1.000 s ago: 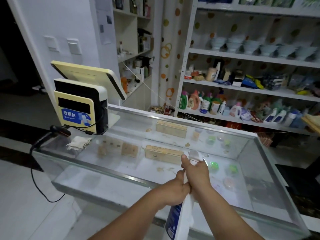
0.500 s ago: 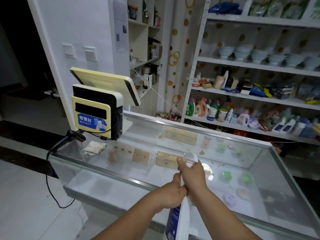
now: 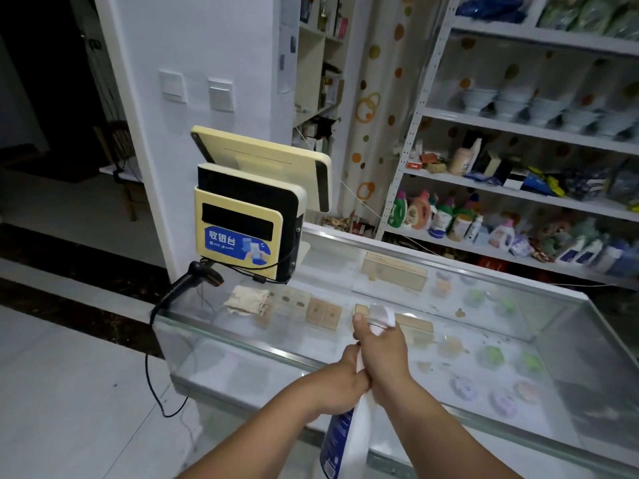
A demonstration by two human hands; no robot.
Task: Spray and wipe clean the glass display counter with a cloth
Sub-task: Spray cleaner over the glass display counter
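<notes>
A white spray bottle [image 3: 349, 433] with a blue label is held over the glass display counter [image 3: 560, 326], nozzle pointing away from me. My right hand [image 3: 380, 347] wraps the bottle's neck and trigger head. Just below it, my left hand [image 3: 340, 382] grips the neck too. A crumpled beige cloth [image 3: 247, 299] lies on the counter's far left corner, apart from both hands. Small boxes and coloured items show through the glass.
A yellow cash register [image 3: 249, 219] stands on the counter's left end, with a black barcode scanner [image 3: 193, 278] and its dangling cable beside it. Shelves of bottles and bowls [image 3: 518, 209] line the wall behind. White floor tiles lie to the left.
The view has swung left and up, so the register sits nearer the middle. Both hands keep their hold on the bottle and have drifted slightly toward the cloth side.
</notes>
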